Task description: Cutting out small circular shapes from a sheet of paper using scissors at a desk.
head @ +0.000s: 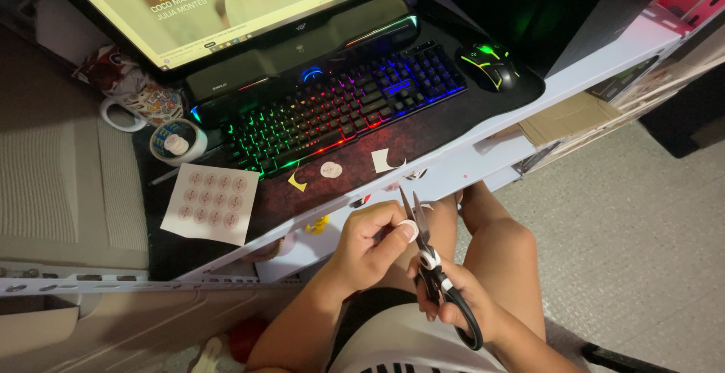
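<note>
Rainbow-lit keys glowed on the black keyboard (343, 105) beyond your hands, with a white sheet of round stickers (211, 202) lying left of it. Your left hand (370, 245) pinched a small round white paper piece (408, 229) against the black-handled scissors (434, 267), whose blades stood slightly apart in your right hand (461, 301).

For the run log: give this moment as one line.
left hand: pinches small round paper piece | right hand: holds scissors, blades at piece | desk: sticker sheet, lit keyboard

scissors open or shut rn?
Open, slightly. The scissors' blades split into a narrow V above the right hand, with a small round paper piece pinched by the left hand between them.
</note>
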